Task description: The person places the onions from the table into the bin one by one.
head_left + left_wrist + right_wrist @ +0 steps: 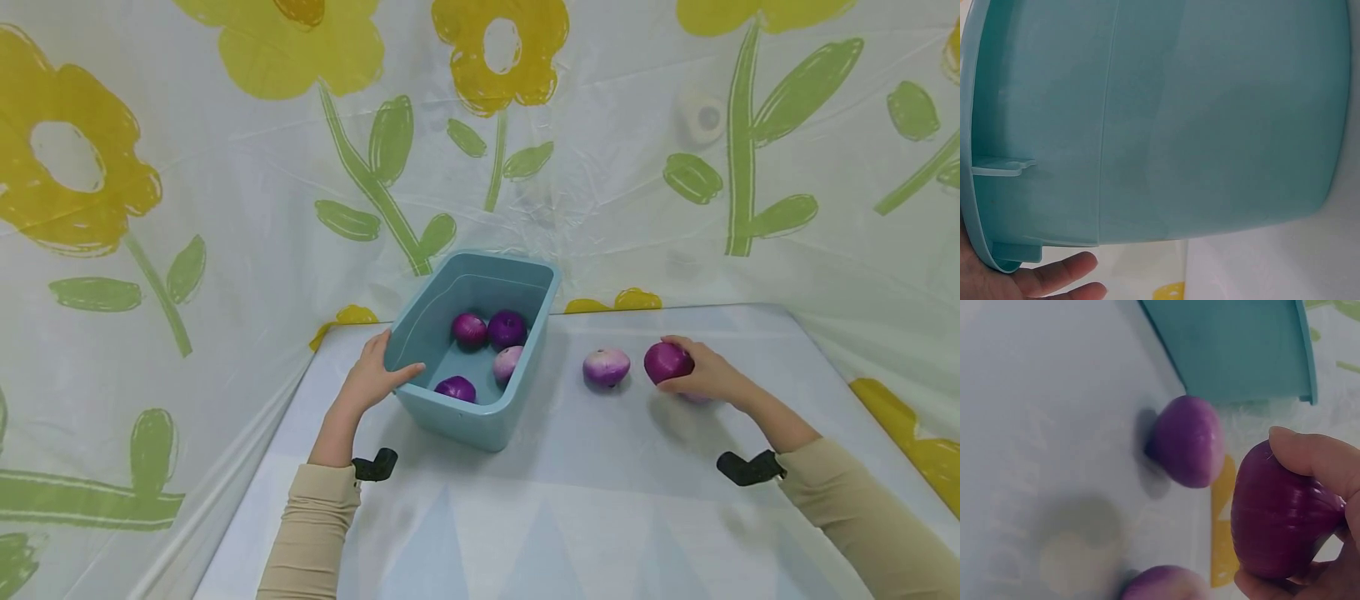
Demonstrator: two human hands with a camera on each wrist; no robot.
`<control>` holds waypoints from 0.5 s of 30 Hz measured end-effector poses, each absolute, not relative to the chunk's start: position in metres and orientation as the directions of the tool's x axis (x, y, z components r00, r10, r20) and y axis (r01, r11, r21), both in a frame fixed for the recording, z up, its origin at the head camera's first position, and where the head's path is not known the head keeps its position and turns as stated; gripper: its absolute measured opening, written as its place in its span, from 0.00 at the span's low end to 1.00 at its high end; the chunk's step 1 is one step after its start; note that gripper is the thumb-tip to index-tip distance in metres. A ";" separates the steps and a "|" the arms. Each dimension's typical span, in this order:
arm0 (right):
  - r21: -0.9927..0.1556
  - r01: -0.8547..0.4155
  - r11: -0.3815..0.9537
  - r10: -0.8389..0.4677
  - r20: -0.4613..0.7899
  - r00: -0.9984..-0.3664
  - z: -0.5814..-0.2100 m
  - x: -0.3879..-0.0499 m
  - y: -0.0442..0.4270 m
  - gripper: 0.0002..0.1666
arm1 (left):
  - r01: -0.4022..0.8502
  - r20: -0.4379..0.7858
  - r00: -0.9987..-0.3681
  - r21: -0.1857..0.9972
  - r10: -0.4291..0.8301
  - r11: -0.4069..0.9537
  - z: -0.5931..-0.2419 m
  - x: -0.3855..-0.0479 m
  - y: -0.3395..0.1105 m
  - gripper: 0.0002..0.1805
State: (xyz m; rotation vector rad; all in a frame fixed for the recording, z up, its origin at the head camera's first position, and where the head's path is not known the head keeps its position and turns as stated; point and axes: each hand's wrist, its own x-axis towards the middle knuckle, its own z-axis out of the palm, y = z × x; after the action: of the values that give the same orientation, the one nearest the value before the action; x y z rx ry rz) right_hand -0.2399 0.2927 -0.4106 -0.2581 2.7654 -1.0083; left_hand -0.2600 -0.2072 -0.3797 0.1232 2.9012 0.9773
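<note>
My right hand [708, 375] grips a dark purple onion [667, 363] between thumb and fingers, raised above the table. In the right wrist view that onion [1282, 515] fills the grasp. Just left of it on the table lies a paler purple-and-white onion [606, 367]. Another pale onion [1165, 584] is mostly hidden beneath my right hand in the head view. My left hand [373, 375] holds the rim of a blue-green plastic bin [457, 425] at its left side, thumb over the edge, fingers outside. Inside the bin lie several onions, among them a dark one [507, 329].
A white table [600, 500] with pale blue triangles carries the bin and loose onions. Behind and beside it hangs a sheet [600, 167] printed with yellow flowers. Black wrist mounts [750, 468] jut out below each sleeve.
</note>
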 end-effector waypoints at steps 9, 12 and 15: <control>-0.643 -0.173 0.746 -0.269 -0.054 -0.962 -0.380 -0.255 0.277 0.49 | 0.049 -0.053 -0.994 0.602 0.100 0.797 -0.380 -0.260 -0.208 0.55; -0.651 -0.202 0.731 -0.290 -0.029 -0.956 -0.370 -0.260 0.272 0.48 | 0.048 -0.055 -0.993 0.601 0.101 0.798 -0.380 -0.260 -0.208 0.56; -0.664 -0.217 0.715 -0.309 -0.022 -0.951 -0.360 -0.265 0.266 0.47 | 0.051 -0.055 -0.993 0.598 0.104 0.800 -0.379 -0.260 -0.208 0.56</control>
State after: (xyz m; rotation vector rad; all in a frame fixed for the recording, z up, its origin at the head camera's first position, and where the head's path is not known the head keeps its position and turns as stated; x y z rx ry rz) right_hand -0.2652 0.2662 -0.3597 -0.4291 2.7863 -1.0536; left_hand -0.2601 -0.2076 -0.3792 0.1251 2.8995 0.9597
